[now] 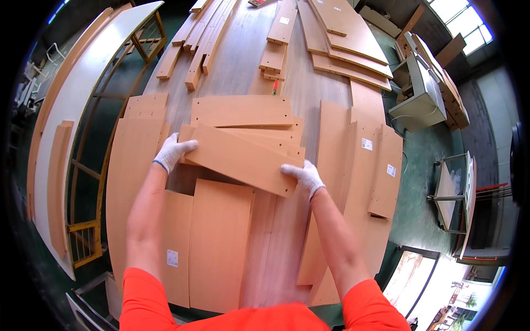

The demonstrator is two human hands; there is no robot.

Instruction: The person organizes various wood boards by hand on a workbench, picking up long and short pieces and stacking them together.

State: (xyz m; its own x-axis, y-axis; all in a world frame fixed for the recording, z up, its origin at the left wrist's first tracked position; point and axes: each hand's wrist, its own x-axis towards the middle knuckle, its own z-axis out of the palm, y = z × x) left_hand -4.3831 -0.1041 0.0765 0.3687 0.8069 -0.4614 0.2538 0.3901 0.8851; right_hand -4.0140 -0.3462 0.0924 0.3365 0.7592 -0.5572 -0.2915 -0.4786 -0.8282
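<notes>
A light wood-coloured panel (243, 157), long and flat with small drilled holes at its right end, is held by both hands. It slopes down to the right. My left hand (175, 151), in a white knitted glove, grips its left end with the thumb on top. At the right end my gloved right hand (304, 176) holds it the same way; the fingers underneath are hidden. Below and behind it lies a loose stack of similar panels (242, 110), fanned at the edges. Nearest my body is a wider panel (221, 237) on the table.
Larger panels (135, 165) lie along the table's left side, and labelled panels (386, 171) along its right. Narrow strips (204, 41) and stacked boards (348, 38) fill the far end. A long white-topped table (72, 99) on a yellow frame stands left; a wheeled rack (455, 196) stands right.
</notes>
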